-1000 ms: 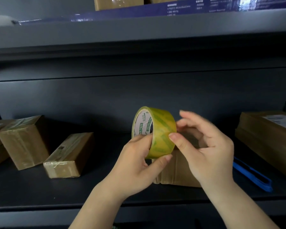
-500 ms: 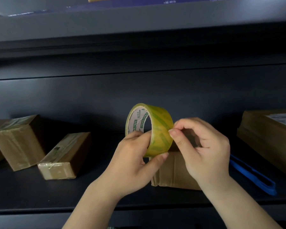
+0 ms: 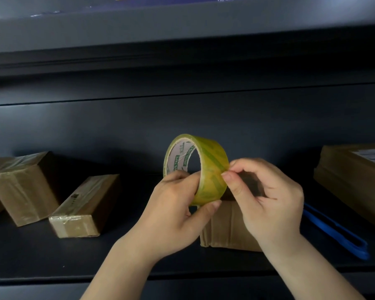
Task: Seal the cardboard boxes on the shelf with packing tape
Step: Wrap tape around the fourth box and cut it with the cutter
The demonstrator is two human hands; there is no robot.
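A roll of yellowish clear packing tape (image 3: 212, 167) stands upright in the air above the dark shelf (image 3: 139, 252). My left hand (image 3: 178, 211) grips its lower part, thumb under the roll and fingers through the core. My right hand (image 3: 266, 198) pinches at the roll's right side with thumb and forefinger. Directly behind and below both hands sits a small cardboard box (image 3: 227, 226), mostly hidden by them.
Two taped cardboard boxes lie at the left, one tilted (image 3: 22, 187), one lower and nearer (image 3: 82, 206). A large flat box (image 3: 353, 176) sits at the right. A blue tool (image 3: 333, 230) lies between it and the small box. Another shelf (image 3: 182, 24) hangs overhead.
My right hand's fingers have curled in from an open spread to a pinch on the roll's right edge. The roll stays in my left hand, turned slightly.
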